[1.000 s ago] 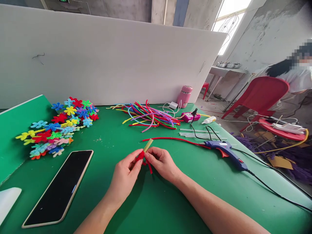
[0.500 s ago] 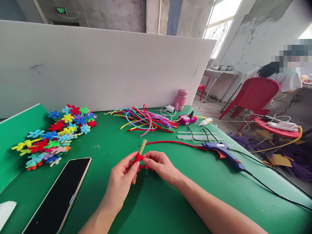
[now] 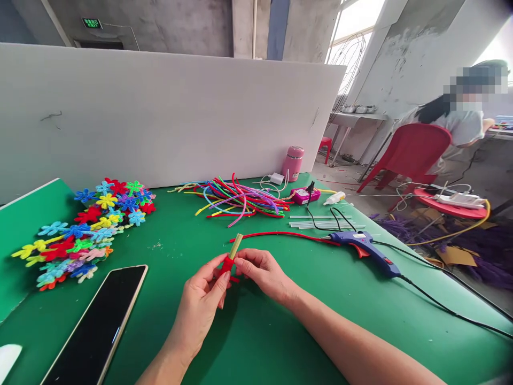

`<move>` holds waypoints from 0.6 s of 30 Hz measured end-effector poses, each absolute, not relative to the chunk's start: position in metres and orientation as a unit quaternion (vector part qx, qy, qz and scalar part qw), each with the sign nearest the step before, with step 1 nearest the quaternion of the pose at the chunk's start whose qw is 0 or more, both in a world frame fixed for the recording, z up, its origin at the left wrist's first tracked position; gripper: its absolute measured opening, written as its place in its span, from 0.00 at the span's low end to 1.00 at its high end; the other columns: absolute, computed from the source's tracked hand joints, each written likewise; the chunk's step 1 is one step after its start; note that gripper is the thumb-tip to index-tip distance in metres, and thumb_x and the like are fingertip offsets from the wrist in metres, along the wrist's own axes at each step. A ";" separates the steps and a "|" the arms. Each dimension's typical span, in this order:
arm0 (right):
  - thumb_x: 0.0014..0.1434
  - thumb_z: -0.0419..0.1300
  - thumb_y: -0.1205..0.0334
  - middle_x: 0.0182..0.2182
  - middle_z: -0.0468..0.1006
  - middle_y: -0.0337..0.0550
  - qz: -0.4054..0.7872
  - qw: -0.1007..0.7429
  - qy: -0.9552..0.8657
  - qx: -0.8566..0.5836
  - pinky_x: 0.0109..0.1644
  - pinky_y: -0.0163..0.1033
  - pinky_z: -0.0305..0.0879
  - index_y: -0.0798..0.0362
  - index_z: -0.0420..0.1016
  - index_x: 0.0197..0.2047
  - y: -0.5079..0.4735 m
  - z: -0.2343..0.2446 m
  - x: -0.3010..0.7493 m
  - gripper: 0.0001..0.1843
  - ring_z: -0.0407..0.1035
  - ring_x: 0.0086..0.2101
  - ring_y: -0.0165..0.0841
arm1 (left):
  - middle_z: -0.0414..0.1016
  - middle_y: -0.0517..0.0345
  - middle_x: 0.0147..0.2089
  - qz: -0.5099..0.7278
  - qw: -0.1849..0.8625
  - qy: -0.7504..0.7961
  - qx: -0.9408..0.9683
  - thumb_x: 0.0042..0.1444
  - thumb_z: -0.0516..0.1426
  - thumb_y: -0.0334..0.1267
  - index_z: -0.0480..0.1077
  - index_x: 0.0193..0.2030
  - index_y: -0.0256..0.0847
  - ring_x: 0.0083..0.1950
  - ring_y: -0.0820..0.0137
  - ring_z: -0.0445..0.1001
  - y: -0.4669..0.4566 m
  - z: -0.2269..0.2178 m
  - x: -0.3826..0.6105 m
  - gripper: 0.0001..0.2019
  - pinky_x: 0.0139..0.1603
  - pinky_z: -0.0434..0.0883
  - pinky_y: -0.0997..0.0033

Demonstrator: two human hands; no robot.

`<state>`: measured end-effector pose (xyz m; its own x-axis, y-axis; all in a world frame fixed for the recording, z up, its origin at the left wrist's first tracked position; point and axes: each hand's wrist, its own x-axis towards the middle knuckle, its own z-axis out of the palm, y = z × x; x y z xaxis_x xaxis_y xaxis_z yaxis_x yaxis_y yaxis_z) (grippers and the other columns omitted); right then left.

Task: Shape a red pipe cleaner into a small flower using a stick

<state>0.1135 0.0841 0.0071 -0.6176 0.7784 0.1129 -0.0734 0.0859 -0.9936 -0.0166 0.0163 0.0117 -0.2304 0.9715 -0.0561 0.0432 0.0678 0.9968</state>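
Both my hands meet over the green table point(image 3: 256, 331). My left hand point(image 3: 202, 299) pinches a short pale stick point(image 3: 235, 245) with a red pipe cleaner point(image 3: 228, 264) wound around its lower part. My right hand point(image 3: 262, 274) pinches the same red winding from the other side, fingers closed on it. The stick's bare top points up and away from me. Another long red pipe cleaner point(image 3: 280, 234) lies just beyond my hands.
A blue glue gun point(image 3: 363, 246) with black cable lies right of my hands. Loose coloured pipe cleaners point(image 3: 240, 199), clear glue sticks point(image 3: 320, 220) and a pink bottle point(image 3: 292, 163) sit farther back. Finished pipe-cleaner flowers point(image 3: 84, 224) lie left, a phone point(image 3: 96, 326) near left. A person sits on a red chair point(image 3: 417, 152).
My hands have stayed pinched on the stick and red pipe cleaner; the loose red tail hanging below has been drawn in. The camera has tilted slightly.
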 end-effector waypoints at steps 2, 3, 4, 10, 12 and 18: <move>0.54 0.55 0.52 0.24 0.67 0.37 0.637 0.354 -0.637 -0.253 0.31 0.32 0.57 0.58 0.70 0.31 0.084 0.007 0.113 0.16 0.60 0.26 0.26 | 0.67 0.64 0.24 0.513 0.433 0.587 0.452 0.49 0.56 0.46 0.65 0.51 0.39 0.21 0.77 0.61 0.016 0.011 -0.016 0.22 0.20 0.60 0.77; 0.54 0.55 0.52 0.24 0.67 0.37 0.644 0.359 -0.629 -0.248 0.31 0.32 0.57 0.58 0.70 0.30 0.083 0.007 0.113 0.16 0.60 0.26 0.26 | 0.67 0.64 0.23 0.505 0.427 0.590 0.463 0.49 0.55 0.46 0.66 0.50 0.39 0.21 0.77 0.61 0.016 0.010 -0.016 0.22 0.21 0.60 0.77; 0.53 0.56 0.52 0.24 0.67 0.37 0.648 0.363 -0.623 -0.245 0.31 0.32 0.58 0.58 0.69 0.29 0.083 0.008 0.112 0.16 0.60 0.25 0.25 | 0.67 0.64 0.23 0.498 0.420 0.593 0.473 0.50 0.55 0.45 0.66 0.50 0.39 0.21 0.77 0.60 0.016 0.010 -0.016 0.22 0.21 0.61 0.77; 0.52 0.57 0.51 0.22 0.66 0.36 0.632 0.380 -0.622 -0.263 0.28 0.31 0.57 0.58 0.69 0.27 0.082 0.008 0.111 0.17 0.59 0.23 0.25 | 0.70 0.59 0.28 0.485 0.389 0.605 0.498 0.50 0.54 0.44 0.63 0.53 0.39 0.26 0.73 0.67 0.016 0.008 -0.018 0.24 0.24 0.66 0.74; 0.52 0.57 0.50 0.23 0.67 0.37 0.628 0.386 -0.622 -0.265 0.28 0.32 0.58 0.58 0.70 0.28 0.082 0.009 0.112 0.17 0.60 0.24 0.25 | 0.70 0.59 0.29 0.481 0.383 0.613 0.497 0.49 0.54 0.45 0.62 0.53 0.38 0.27 0.72 0.68 0.017 0.010 -0.018 0.24 0.26 0.68 0.72; 0.53 0.57 0.52 0.24 0.69 0.38 0.629 0.395 -0.617 -0.260 0.30 0.32 0.58 0.58 0.70 0.29 0.083 0.007 0.112 0.15 0.60 0.25 0.26 | 0.70 0.58 0.29 0.469 0.375 0.622 0.503 0.50 0.54 0.46 0.65 0.50 0.36 0.26 0.72 0.67 0.017 0.012 -0.018 0.22 0.26 0.68 0.73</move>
<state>0.1116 0.0831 0.0072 -0.5517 0.8185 0.1606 -0.1758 0.0741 -0.9816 -0.0177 0.0169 0.0119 -0.2127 0.9771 0.0044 0.2739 0.0553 0.9602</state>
